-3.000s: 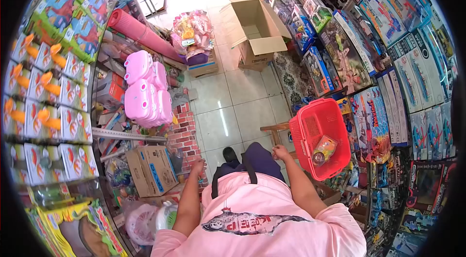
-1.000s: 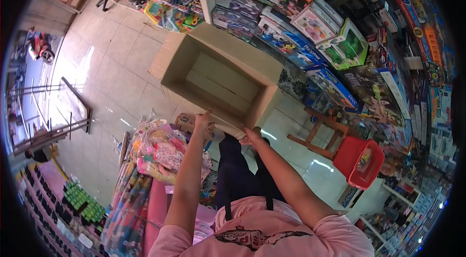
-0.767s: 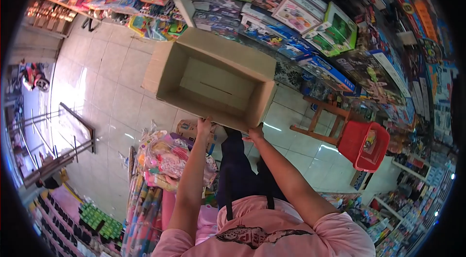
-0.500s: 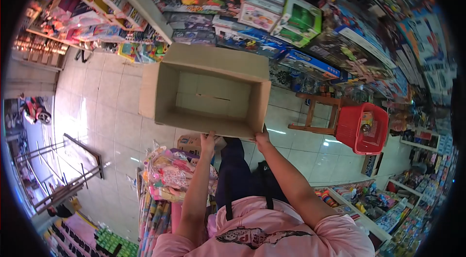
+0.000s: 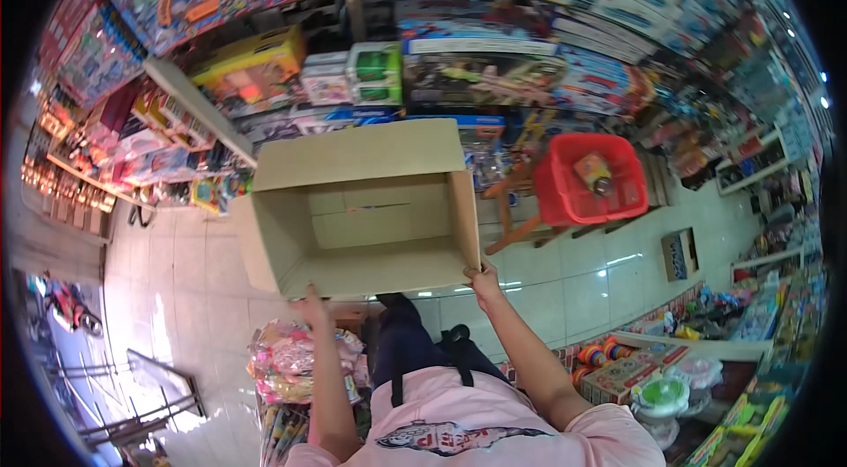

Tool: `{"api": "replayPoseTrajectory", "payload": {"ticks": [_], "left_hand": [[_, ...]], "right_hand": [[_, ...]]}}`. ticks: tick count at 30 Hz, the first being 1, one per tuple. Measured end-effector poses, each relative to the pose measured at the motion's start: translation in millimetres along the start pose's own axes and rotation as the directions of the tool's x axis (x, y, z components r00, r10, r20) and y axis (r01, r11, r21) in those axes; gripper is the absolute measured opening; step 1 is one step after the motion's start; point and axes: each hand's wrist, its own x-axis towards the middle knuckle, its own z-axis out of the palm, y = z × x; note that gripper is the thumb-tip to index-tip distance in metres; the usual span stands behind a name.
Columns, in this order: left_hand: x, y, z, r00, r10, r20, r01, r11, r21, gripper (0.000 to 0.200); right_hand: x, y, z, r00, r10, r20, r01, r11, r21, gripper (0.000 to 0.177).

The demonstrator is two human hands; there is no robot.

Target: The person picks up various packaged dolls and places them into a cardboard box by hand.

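Observation:
An open cardboard box (image 5: 379, 271) hangs in front of me, its mouth facing me and its far flap raised. Inside I see only bare cardboard walls and a seam across the bottom. My left hand (image 5: 312, 304) grips the near edge toward the box's left side, slightly blurred. At the near right corner, my right hand (image 5: 481, 278) is closed on the edge, thumb on the inner side. Both hands' other fingers are mostly hidden behind the cardboard.
A red plastic basket (image 5: 551, 194) with a packaged item in it sits on a wooden stool (image 5: 512, 238) to the right. Shelves of boxed toys line the far side. Wrapped pink goods (image 5: 296, 361) stand by my left arm. A small carton (image 5: 678, 257) lies on the tiled floor.
My view has swung to the right, bringing the red basket nearer the middle. The box has tilted further toward me, and my left hand sits further left along its edge.

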Motion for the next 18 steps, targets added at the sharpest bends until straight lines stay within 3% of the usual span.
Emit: {"api": "replayPoseTrajectory", "payload": {"ticks": [1,2,5,7,11,13,14,17,18], "left_hand": [[-32.1,41.0,8.3,0.997,-0.05,-0.064,0.049,0.999,-0.012,0.068],[-54.1,56.6,12.5,0.999,-0.043,-0.031,0.043,0.999,-0.019,0.068],[-88.4,72.9,11.6,0.994,0.108,-0.002,-0.108,0.994,0.004,0.069],[-95.6,80.3,9.0,0.953,0.06,0.298,-0.061,0.998,-0.009,0.074],[-144.6,107.9,37.8,0.926,0.144,0.349,-0.122,0.989,-0.085,0.076],[-191.9,136.8,66.8,0.96,0.231,0.155,-0.215,0.97,-0.118,0.075],[-194.0,138.2,72.2,0.955,0.244,0.166,-0.223,0.965,-0.135,0.075],[-199.9,145.5,87.0,0.936,0.232,0.263,-0.15,0.943,-0.297,0.073],[-205.9,154.1,92.0,0.873,0.238,0.425,-0.055,0.916,-0.398,0.074]], "right_hand": [[-18.8,-10.7,-12.1,0.999,-0.029,-0.023,0.029,1.0,0.001,0.047],[-35.6,-22.2,-22.4,0.997,-0.06,-0.041,0.06,0.998,0.005,0.045],[-69.8,-45.1,-59.9,0.994,-0.107,-0.037,0.108,0.993,0.042,0.057],[-85.2,-58.4,-82.4,0.984,-0.173,-0.05,0.177,0.98,0.092,0.057],[-121.4,-99.0,-121.1,0.931,-0.341,-0.129,0.358,0.921,0.155,0.059],[-152.3,-127.0,-133.4,0.901,-0.412,-0.135,0.431,0.882,0.189,0.053],[-161.6,-135.4,-143.6,0.892,-0.423,-0.162,0.448,0.875,0.184,0.049],[-179.1,-153.7,-174.5,0.844,-0.496,-0.203,0.533,0.817,0.221,0.043],[-185.8,-157.9,-183.6,0.813,-0.541,-0.214,0.582,0.773,0.253,0.041]]}}
